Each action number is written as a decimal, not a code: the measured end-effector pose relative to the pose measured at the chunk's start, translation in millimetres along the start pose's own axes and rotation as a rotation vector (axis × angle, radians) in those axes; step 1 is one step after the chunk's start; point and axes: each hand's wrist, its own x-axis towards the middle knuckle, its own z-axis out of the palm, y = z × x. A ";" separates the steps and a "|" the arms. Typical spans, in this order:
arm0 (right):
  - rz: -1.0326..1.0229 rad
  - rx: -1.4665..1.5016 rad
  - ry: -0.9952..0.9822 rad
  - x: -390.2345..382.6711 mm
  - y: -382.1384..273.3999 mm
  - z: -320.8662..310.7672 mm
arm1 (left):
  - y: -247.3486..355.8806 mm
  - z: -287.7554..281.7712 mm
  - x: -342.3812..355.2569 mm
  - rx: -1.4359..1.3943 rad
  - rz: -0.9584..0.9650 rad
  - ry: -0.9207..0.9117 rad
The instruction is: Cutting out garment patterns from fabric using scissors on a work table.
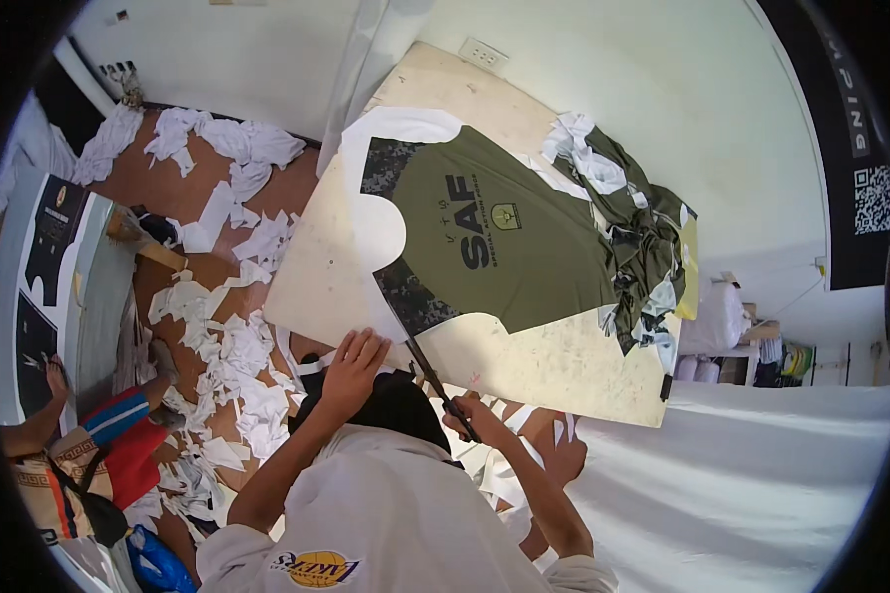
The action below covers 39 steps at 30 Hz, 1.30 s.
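An olive-green printed fabric panel (524,247) with dark camouflage sections and a white margin lies over the pale board table (311,287). My right hand (477,417) is closed round the handles of long dark scissors (427,368). Their blades point away from me, and the tips meet the panel's near edge by a camouflage section (415,296). My left hand (356,368) rests at the table's near edge, fingers stretched out beside the white margin (386,314). Whether its fingertips press on the margin is hard to see.
Crumpled green and white fabric (648,237) is heaped at the table's right end. White scraps (252,371) cover much of the brown floor to the left. At far left, another person's hand (57,381) holds scissors over black panels on a second table (87,267). White cloth (722,474) spreads at lower right.
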 end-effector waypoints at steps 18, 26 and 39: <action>0.124 0.032 0.103 10.2 -18.8 -3.8 | -0.2 6.3 -4.0 0.025 -0.009 0.020; 0.124 -0.042 0.162 27.3 -26.3 6.0 | -3.2 10.0 -5.9 0.006 0.014 0.055; 0.096 0.073 0.155 51.6 -64.5 24.5 | -17.6 -4.2 2.3 -0.072 0.110 0.129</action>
